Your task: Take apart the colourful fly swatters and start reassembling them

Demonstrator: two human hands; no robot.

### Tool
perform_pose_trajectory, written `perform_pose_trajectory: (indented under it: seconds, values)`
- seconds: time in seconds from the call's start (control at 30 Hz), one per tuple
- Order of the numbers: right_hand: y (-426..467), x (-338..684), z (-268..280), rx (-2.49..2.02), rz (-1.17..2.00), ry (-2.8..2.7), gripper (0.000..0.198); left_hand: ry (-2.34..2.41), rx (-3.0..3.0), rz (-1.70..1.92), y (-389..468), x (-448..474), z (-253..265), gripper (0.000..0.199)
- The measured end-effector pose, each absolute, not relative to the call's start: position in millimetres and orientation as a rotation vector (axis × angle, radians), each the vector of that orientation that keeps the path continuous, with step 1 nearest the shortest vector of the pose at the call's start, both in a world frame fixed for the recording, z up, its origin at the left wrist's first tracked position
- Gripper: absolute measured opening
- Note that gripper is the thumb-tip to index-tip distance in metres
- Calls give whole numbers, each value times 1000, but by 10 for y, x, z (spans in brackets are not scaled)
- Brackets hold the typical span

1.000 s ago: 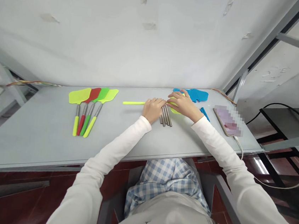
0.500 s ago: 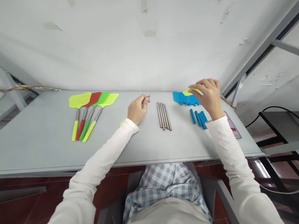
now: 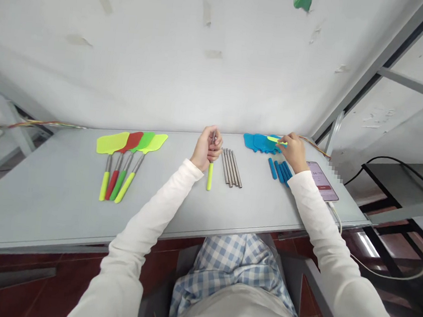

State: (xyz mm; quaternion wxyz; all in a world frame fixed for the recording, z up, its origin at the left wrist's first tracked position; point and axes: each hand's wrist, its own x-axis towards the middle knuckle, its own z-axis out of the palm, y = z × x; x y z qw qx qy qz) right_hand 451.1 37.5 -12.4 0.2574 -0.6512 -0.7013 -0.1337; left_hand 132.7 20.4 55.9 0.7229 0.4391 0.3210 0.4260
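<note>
My left hand [image 3: 207,148] is wrapped round a metal rod with a yellow-green handle [image 3: 210,177], held upright with the handle pointing toward me. Over the blue fly swatter heads [image 3: 260,142], my right hand [image 3: 291,149] pinches a yellow-green swatter head [image 3: 276,140], seen nearly edge-on. Between the hands lie several loose metal rods [image 3: 232,168], side by side. Blue handle grips [image 3: 281,172] rest just below my right hand, partly hidden by its wrist. Several whole fly swatters [image 3: 120,166] in yellow-green, red and green lie fanned at the left.
A phone [image 3: 322,183] with a white cable lies on the grey table [image 3: 55,202] beyond my right forearm. The white wall [image 3: 148,71] rises right behind the table, with thin wires along its foot. A metal frame [image 3: 355,88] stands at the right.
My left hand has turned and moved slightly right, bringing the rod and yellow-green handle into sight. My right hand has lowered with the yellow-green swatter head, which has turned edge-on.
</note>
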Motion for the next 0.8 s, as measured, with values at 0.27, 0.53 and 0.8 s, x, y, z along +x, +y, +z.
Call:
perform_pose_trajectory:
  seconds: [0.27,0.53,0.8]
  values:
    - [269,4489,-268,-1873,-227,-2011,28,619,780,967,293,1348,478,47]
    - [23,3171,176,-1261,465,-2119,43,673,889,1177,395,1656,404,51]
    - [138,2874,119,-1129,954,-1552,35,913,1454,1116,325,1467,38,48]
